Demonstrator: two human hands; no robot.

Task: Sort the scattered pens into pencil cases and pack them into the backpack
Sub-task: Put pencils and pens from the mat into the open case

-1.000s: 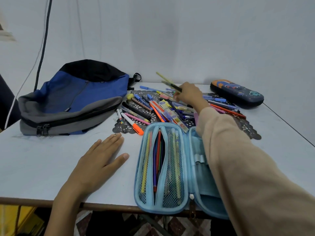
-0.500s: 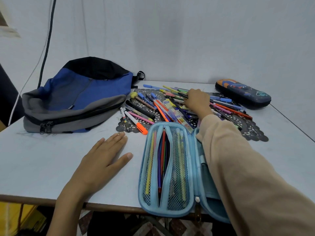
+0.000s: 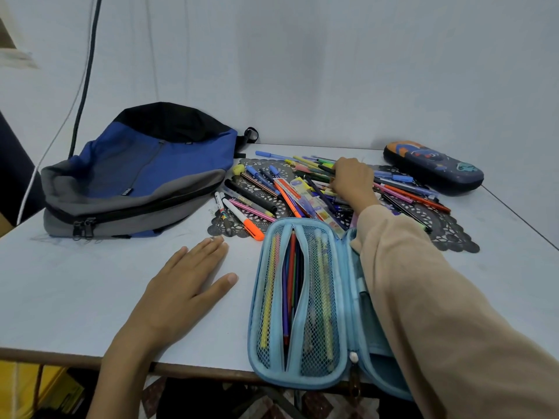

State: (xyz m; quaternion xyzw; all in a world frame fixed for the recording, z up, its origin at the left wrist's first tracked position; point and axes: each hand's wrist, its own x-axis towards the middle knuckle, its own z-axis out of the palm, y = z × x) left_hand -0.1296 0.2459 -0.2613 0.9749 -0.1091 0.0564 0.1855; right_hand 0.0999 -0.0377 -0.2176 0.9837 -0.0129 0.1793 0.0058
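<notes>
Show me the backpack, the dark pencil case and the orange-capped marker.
backpack [image 3: 139, 173], head view, blue front panel.
dark pencil case [image 3: 434, 167], head view, printed lid.
orange-capped marker [image 3: 242, 219], head view, white barrel.

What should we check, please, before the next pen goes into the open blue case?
1. Light blue pencil case lies open, mesh pocket up: ok.
2. Right hand grips a pen in the pen pile: cannot tell, fingertips hidden.
3. Left hand rests flat on the table, apart from that case: ok.
4. Dark pencil case open for sorting: not ok, shut.
5. Backpack open for packing: not ok, the visible zip looks closed.
</notes>
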